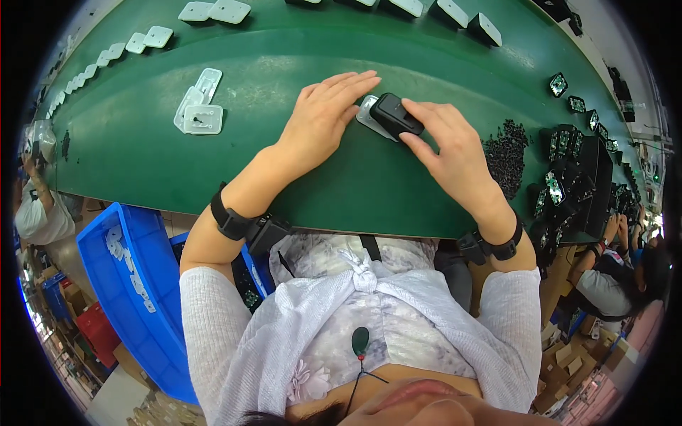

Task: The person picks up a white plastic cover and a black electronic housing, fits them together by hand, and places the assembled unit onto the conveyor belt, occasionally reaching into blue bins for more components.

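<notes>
Above a green bench [284,184], the right hand [455,140] grips a black case [393,112] overlapping a white plate [367,115], the left hand [321,117] open just beside them, in work that likely rewards a steady hold and careful, square alignment.

So the black casing [389,112] is looking like smooth plastic with a satin sheen. At its left edge, the white plate [366,113] is looking kinda semi-gloss, also plastic. All around the casing, the green counter [284,195] is showing a smooth, slightly shiny top. Below it, white sleeves [217,302] are showing matt ribbed knit.
</notes>
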`<state>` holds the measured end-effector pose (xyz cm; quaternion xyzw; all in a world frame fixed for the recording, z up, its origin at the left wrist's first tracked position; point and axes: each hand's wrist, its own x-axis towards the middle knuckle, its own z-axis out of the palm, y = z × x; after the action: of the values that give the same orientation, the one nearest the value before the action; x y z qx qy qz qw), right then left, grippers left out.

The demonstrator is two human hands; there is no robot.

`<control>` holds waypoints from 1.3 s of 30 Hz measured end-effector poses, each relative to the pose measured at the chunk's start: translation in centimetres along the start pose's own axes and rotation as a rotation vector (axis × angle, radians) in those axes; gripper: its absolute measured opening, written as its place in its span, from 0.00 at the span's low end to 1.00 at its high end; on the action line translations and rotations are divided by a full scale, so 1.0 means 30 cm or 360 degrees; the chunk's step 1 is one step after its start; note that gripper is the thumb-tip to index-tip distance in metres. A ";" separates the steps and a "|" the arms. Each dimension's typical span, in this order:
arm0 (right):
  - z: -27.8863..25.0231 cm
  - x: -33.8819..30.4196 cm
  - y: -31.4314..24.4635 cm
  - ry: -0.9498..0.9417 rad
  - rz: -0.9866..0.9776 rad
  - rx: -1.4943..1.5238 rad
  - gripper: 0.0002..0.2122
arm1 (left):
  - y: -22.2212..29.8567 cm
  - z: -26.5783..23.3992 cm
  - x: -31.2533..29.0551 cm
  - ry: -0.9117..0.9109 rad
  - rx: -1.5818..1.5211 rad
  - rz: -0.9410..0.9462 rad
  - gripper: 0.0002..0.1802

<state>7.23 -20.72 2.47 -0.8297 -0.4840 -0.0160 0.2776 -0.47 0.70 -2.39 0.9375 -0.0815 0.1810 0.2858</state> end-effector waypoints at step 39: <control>0.092 0.141 0.006 0.0031 0.0511 0.1440 0.21 | 0.077 -0.017 0.005 -0.0049 -0.1760 -0.1076 0.19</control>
<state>8.97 -16.10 1.30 -0.6897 -0.3055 0.2315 0.6144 -1.07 -0.93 -0.76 0.6285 0.1329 -0.0010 0.7664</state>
